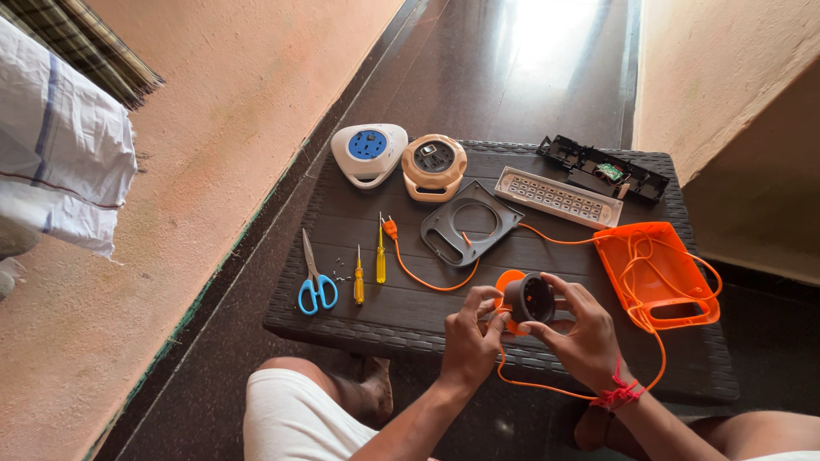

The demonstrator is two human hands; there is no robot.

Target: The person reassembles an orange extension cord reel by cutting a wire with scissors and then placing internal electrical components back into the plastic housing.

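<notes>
Reel (527,299) — between both hands' grip

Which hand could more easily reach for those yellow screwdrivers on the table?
Probably the left hand. It touches the grey reel only from the side, and the yellow screwdrivers lie on its side of the table. The right hand cups the reel.

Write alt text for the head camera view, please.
Two hands, left hand and right hand, hold a grey and orange cable reel over a dark low table. Scissors, screwdrivers, an orange housing and extension boxes lie there.
</notes>
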